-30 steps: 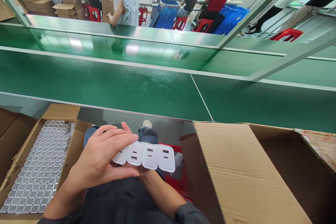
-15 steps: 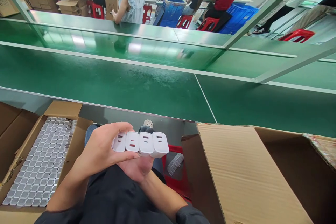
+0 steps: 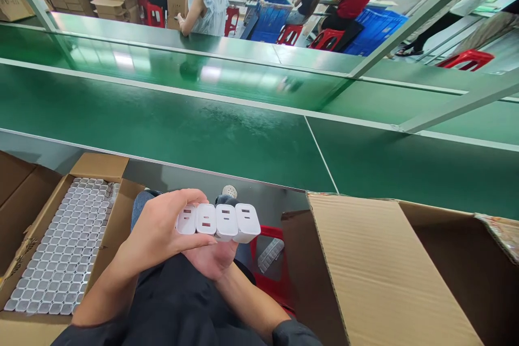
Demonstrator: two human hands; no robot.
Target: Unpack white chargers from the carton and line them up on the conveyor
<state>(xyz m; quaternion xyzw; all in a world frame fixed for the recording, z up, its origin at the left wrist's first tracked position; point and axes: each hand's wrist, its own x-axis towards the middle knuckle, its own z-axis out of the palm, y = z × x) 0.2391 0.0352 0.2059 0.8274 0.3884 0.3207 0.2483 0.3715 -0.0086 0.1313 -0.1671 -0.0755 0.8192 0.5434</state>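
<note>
A row of several white chargers [image 3: 219, 221], port faces up, rests in front of my lap. My left hand [image 3: 156, 235] wraps around the row's left end, thumb below and fingers over the top. My right hand [image 3: 211, 259] cups the row from underneath with its palm up; its fingers are mostly hidden behind the chargers. To my left, an open cardboard box [image 3: 107, 221] holds a tray packed with many more white chargers [image 3: 60, 251] in neat rows.
A large open cardboard box [image 3: 377, 275] stands at my right. A green conveyor belt [image 3: 182, 124] runs across in front of me. A red stool [image 3: 270, 281] shows below my knees. Other people sit at tables with cartons beyond the belt.
My hands have raised the row of chargers a little and tilted it more level. My left fingers have curled from lying flat over it to gripping its left end.
</note>
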